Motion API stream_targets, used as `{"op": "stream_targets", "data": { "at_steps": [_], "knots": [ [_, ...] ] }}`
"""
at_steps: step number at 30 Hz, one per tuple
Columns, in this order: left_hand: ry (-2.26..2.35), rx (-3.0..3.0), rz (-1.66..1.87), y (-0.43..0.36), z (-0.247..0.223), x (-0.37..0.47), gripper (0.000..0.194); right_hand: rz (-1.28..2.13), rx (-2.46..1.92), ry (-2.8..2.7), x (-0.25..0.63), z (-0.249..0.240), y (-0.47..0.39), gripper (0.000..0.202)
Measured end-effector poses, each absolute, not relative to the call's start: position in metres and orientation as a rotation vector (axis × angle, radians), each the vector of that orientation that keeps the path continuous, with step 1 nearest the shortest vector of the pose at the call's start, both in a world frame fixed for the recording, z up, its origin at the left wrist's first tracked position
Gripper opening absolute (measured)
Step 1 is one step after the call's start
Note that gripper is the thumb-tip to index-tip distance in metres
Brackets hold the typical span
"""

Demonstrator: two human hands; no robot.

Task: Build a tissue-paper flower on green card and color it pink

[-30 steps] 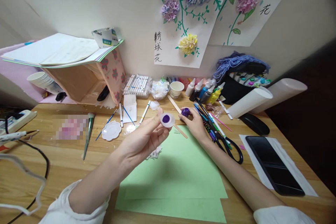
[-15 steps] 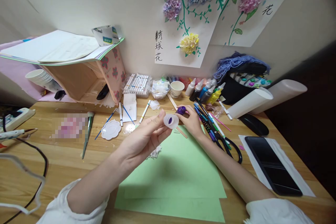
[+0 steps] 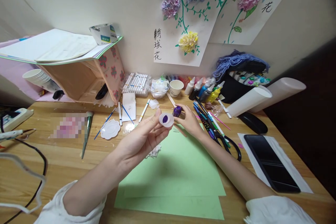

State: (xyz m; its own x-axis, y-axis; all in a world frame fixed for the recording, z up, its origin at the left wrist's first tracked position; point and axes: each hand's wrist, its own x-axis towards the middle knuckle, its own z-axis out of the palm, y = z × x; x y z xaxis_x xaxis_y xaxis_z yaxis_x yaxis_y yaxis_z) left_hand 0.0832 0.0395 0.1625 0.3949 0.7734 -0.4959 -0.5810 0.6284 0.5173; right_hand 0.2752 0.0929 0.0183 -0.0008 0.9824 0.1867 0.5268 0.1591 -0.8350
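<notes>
My left hand (image 3: 141, 138) pinches a small translucent plastic cup (image 3: 169, 120), tilted so that its mouth faces me. A patch of purple paint shows inside the cup. Just beyond it, my right hand (image 3: 192, 121) has its fingers around a small purple paint bottle (image 3: 177, 111), whose far side they partly hide. Both hands hover over the back edge of overlapping light green paper sheets (image 3: 178, 178). A small cluster of whitish paper pieces (image 3: 154, 151) lies on the green paper, partly covered by my left hand.
Along the wall stand a marker box (image 3: 136, 84), a paper cup (image 3: 176, 87) and several paint bottles (image 3: 204, 90). To the right lie pens, scissors (image 3: 225, 143), a black mouse (image 3: 253, 122) and a phone (image 3: 271, 162). A flower-shaped palette (image 3: 110, 129) and a brush (image 3: 87, 134) lie left.
The cup has shifted slightly left, and the purple patch in it looks larger. The purple bottle has moved a little left and turned, with my right hand still holding it.
</notes>
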Motion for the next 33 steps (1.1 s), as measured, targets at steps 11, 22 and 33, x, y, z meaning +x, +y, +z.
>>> {"op": "stream_targets", "data": {
  "at_steps": [11,22,33],
  "knots": [
    [1.042,0.065,1.028,0.039,0.099,0.055,0.022,0.562,-1.862,-1.892,0.287,0.015,0.033,0.013],
    [1.065,0.068,1.259,0.050,0.064,0.017,0.023,0.598,-1.843,-1.905,0.283,0.010,0.039,0.012],
    [0.969,0.235,1.417,0.095,0.103,0.041,0.021,1.302,-1.026,-1.967,0.189,0.067,0.013,0.014]
  ]
}}
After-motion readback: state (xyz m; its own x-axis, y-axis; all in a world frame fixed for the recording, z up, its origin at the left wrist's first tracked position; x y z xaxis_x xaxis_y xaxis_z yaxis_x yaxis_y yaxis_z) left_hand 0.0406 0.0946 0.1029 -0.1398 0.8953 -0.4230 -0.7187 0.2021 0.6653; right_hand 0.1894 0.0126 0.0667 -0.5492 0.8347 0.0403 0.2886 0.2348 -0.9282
